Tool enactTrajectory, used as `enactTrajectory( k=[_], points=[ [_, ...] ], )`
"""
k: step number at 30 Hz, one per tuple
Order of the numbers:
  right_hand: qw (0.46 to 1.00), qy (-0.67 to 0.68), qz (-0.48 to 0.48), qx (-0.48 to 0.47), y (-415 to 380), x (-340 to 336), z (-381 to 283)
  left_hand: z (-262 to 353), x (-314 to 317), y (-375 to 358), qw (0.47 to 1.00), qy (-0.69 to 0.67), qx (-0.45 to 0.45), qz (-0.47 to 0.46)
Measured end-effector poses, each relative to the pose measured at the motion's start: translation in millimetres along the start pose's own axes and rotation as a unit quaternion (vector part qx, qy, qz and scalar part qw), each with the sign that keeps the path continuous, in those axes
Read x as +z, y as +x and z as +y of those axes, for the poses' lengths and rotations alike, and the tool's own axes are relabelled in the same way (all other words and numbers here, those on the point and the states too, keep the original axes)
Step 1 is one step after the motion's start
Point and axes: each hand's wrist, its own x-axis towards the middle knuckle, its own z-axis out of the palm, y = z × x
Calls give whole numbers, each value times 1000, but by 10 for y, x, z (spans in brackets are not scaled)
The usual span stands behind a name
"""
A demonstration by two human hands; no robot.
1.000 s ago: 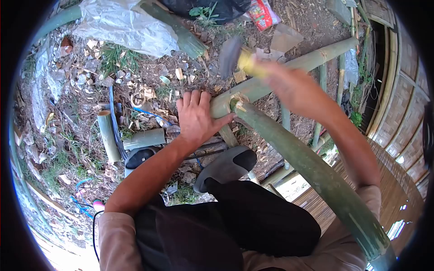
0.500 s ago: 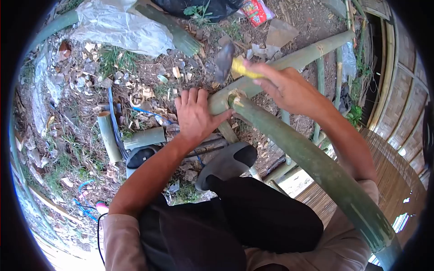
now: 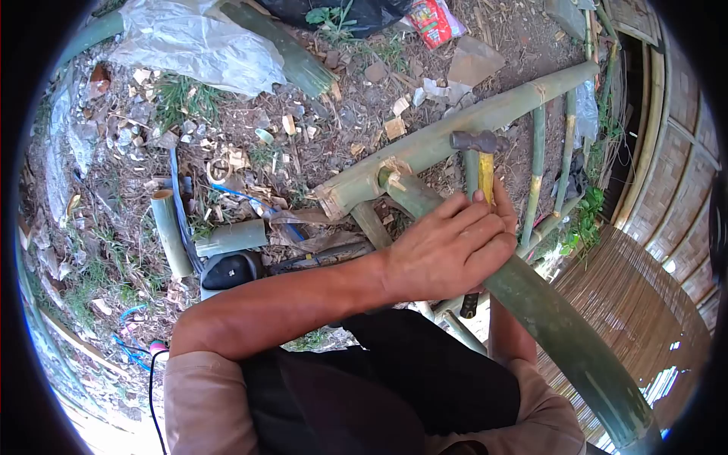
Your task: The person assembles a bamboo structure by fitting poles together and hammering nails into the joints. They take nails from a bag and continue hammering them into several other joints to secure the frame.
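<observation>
Hammer point(image 3: 485, 168) now nr L hand point(image 3: 453, 250), yel.-handled

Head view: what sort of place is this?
Probably an outdoor bamboo-working spot beside a hut or shelter. Pale chips litter the ground, one green bamboo pole meets another at a cut joint near a hammer, and a woven wall stands alongside.

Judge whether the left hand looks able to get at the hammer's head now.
Probably yes: the left hand sits by the hammer's handle, just short of the head, and nothing visible blocks the way between them.
</observation>
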Motion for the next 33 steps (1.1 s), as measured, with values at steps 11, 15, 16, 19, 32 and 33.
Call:
enactTrajectory(
  k=[11,15,16,19,32,33],
  points=[
    [998,37,16,46,-94,72,17,44,-116,71,995,-52,-41,-72],
    [983,133,84,96,-193,218,-20,-92,-630,281,991,-49,-23,-123],
    [987,95,61,110,-258,137,56,-186,-799,404,994,-6,-9,-108],
    [949,-283,32,-135,-506,-216,609,-784,-1308,961,980,192,22,-38],
    [959,-254,111,66,-1943,129,974,-2368,-1741,1579,846,458,-21,-272],
    [960,-255,110,35,-2035,170,1080,-2221,-1725,1568,871,430,2,-239]
  ],
)
